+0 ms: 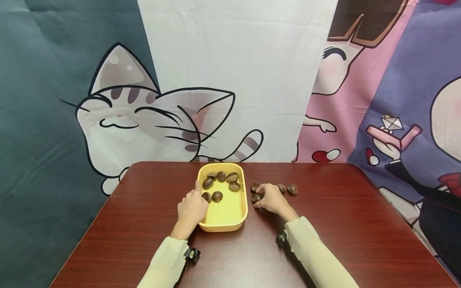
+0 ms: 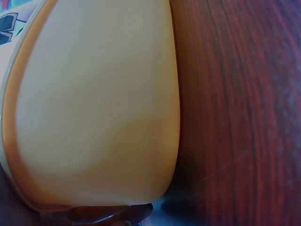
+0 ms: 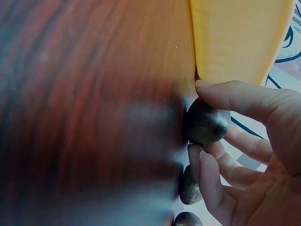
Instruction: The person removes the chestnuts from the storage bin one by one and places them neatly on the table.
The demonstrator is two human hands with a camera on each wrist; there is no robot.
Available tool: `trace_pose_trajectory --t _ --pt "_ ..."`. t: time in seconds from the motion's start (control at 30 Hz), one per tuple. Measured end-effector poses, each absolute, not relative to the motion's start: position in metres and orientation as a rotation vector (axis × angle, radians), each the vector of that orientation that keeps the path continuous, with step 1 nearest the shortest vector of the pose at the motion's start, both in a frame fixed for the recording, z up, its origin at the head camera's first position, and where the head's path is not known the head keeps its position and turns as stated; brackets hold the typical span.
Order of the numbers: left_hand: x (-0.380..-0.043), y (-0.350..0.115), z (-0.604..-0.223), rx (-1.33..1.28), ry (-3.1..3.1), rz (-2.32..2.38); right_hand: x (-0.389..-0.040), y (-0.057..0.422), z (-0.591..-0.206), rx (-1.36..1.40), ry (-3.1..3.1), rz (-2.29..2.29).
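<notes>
A yellow rectangular container [image 1: 230, 218] with several brown chestnuts [image 1: 217, 196] inside stands on the table. My left hand [image 1: 193, 206] holds its left side at the rim; in the left wrist view the container's outer wall [image 2: 99, 103] fills much of the picture, and the fingers are mostly out of sight. Just right of the container, my right hand [image 1: 272, 199] pinches a chestnut [image 3: 207, 121] between thumb and fingers, low at the tabletop. Another chestnut [image 1: 255, 187] lies right behind that one.
More loose chestnuts [image 1: 292, 189] lie on the table to the right of my right hand, partly hidden by it. The dark red wooden table [image 1: 324, 232] ends at a cartoon-printed cloth backdrop [image 1: 237, 52]. Each wrist carries a small black camera.
</notes>
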State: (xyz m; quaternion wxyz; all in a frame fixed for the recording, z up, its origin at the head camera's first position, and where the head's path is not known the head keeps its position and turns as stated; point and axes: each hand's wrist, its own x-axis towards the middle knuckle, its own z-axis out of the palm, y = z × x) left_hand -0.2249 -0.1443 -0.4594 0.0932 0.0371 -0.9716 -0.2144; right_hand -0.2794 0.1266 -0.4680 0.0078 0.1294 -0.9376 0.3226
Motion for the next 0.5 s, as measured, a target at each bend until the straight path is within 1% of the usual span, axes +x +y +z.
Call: trace_pose_trajectory --t 0.3,0.5 --pt "-0.227 -0.143 -0.457 0.145 -2.925 -0.635 -0.278 0.126 -0.456 0.423 -2.943 0.972" --pt "-0.226 -0.144 -0.459 0.14 -2.918 -0.626 -0.277 0.114 -0.442 0.518 -2.855 0.971"
